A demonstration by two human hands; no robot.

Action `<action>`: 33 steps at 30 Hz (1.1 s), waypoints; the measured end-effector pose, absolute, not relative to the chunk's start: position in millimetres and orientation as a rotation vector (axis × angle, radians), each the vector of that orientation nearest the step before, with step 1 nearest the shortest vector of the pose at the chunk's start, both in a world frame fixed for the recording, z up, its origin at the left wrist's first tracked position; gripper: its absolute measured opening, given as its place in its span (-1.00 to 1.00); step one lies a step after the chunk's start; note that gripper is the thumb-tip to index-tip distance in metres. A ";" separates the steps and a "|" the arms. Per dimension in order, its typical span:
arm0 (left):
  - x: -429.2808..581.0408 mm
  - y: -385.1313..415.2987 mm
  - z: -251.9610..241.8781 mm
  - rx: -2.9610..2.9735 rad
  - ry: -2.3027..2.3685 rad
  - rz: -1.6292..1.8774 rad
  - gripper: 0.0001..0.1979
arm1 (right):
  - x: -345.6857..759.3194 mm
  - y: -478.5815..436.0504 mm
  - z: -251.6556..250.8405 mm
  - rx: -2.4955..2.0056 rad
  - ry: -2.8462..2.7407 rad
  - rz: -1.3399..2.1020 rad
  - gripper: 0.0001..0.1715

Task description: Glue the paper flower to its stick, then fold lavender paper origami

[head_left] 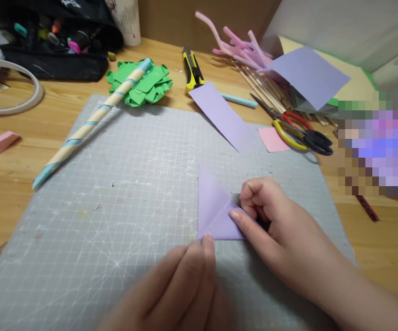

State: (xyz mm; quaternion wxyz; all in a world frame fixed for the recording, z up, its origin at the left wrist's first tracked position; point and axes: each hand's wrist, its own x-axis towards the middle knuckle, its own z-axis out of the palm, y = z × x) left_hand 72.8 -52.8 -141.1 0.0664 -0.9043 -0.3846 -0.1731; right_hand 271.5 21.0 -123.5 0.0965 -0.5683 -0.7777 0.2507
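Note:
A purple paper (216, 207), folded into a triangle with a crease across it, lies on the grey cutting mat (143, 184). My right hand (274, 220) grips its right side, with the thumb on top and the other fingers curled behind the edge. At the lower left corner my left hand (181, 280) pinches the paper between closed fingers. Motion blurs that hand, and its palm side is hidden. Part of the triangle's right corner is covered by my right thumb and fingers.
Behind the mat's middle lie a purple strip (221, 115), a yellow utility knife (192, 71) and scissors (285, 122). A striped stick (93, 122) with a green paper piece (157, 82) rests at left. Pink straws (233, 43) and a black pencil case (57, 59) stand farther back.

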 end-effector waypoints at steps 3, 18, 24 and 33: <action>72.8 -43.9 -139.5 -2.788 -1.102 -0.557 -0.80 | 270.9 22.0 -122.4 -1.659 -2.319 0.754 -0.90; 75.3 3.1 -122.1 -3.030 -1.704 -0.387 -0.68 | 269.7 25.8 -118.9 -1.624 -2.285 0.859 -0.86; 69.4 10.0 -120.3 -3.084 -1.682 -0.291 -0.57 | 272.0 27.5 -120.8 -1.582 -2.300 0.858 -0.90; 69.9 8.6 -114.0 -3.090 -1.771 -0.282 -0.60 | 252.9 -28.3 -105.8 -1.393 -2.658 0.197 -0.59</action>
